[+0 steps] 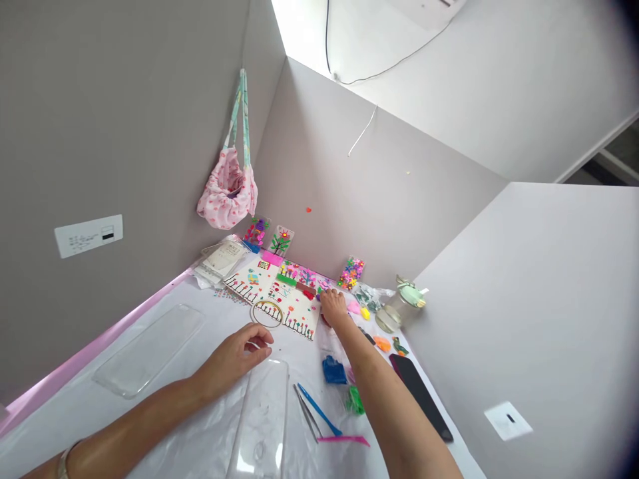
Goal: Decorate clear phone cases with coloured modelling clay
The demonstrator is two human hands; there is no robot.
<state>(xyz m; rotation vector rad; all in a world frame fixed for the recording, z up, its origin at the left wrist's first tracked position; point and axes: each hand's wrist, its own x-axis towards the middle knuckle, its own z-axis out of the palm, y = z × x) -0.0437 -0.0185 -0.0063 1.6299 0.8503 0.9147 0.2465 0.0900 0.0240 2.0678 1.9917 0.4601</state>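
My left hand (238, 356) rests on the white table cover with its fingers curled in a pinch at the top edge of a clear plastic phone case (262, 419). My right hand (333, 307) reaches far forward, fingers bent down onto small coloured pieces at the right edge of a white card with red flower decorations (279, 299). What the right fingers hold, if anything, is hidden. A gold ring hoop (268, 313) lies on that card, between the two hands.
Tweezers (307, 412), a blue tool (319, 411) and a pink stick (344, 440) lie by my right forearm, with blue (333, 370) and green clay (355, 400). A black phone (420, 396), a glass jar (397, 309), another clear case (150, 349), a hanging pink bag (228, 193) and grey partition walls surround.
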